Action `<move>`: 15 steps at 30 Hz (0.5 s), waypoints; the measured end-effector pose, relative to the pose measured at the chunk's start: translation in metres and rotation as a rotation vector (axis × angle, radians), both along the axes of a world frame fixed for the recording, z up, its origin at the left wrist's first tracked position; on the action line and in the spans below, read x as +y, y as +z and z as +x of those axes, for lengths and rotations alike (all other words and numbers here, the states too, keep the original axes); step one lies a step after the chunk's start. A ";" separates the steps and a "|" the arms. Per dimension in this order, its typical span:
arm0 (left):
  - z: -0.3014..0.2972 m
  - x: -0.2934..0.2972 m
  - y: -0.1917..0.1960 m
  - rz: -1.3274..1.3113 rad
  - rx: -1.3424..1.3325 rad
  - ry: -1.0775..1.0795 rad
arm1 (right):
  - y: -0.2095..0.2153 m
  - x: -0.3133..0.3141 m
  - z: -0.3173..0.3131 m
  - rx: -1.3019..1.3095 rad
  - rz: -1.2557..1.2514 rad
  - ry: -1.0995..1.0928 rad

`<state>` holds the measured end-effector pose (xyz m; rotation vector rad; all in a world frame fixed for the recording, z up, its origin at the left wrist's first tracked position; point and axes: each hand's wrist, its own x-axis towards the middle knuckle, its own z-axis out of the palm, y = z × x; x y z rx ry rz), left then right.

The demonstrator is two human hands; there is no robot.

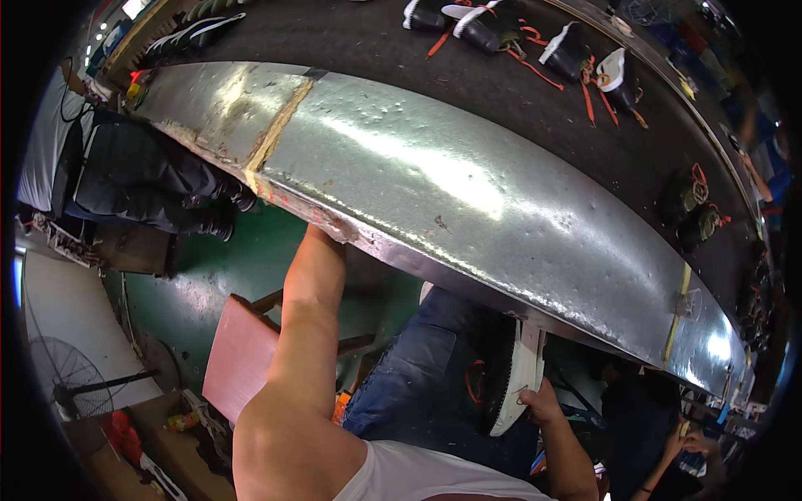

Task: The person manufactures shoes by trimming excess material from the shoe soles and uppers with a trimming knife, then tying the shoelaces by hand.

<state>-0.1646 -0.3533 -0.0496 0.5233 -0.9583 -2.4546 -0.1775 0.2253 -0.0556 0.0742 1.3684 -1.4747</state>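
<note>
Nearest to you, your right hand (541,402) is gripping a black shoe with a white sole (511,380), your fingers (526,396) closing around the lower edge of the sole. You are holding the shoe upright over your lap, just below the metal edge of the desk (468,200), with your jeans (409,376) right beside it. Your left forearm is reaching up and forward, and your left hand is going under the desk rim, so I cannot tell whether its fingers are open or closed. To your left, a reddish stool seat (238,355) is standing on the green floor (221,267). Beyond the shiny metal band, the dark belt of the desk is carrying more black shoes with orange laces (501,29), well apart from your hands. At the far left, another person's dark trouser legs (142,179) are showing beside the desk.
</note>
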 end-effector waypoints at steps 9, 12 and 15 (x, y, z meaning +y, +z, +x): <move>-0.010 0.100 -0.023 -0.091 -0.217 -0.170 | 0.006 0.006 0.037 0.026 -0.011 -0.196; 0.042 0.194 -0.016 -0.102 -0.274 -0.398 | 0.021 -0.006 0.047 0.222 0.019 -0.165; 0.079 0.290 0.004 -0.403 -0.102 -0.518 | 0.039 -0.023 0.067 0.404 0.095 -0.108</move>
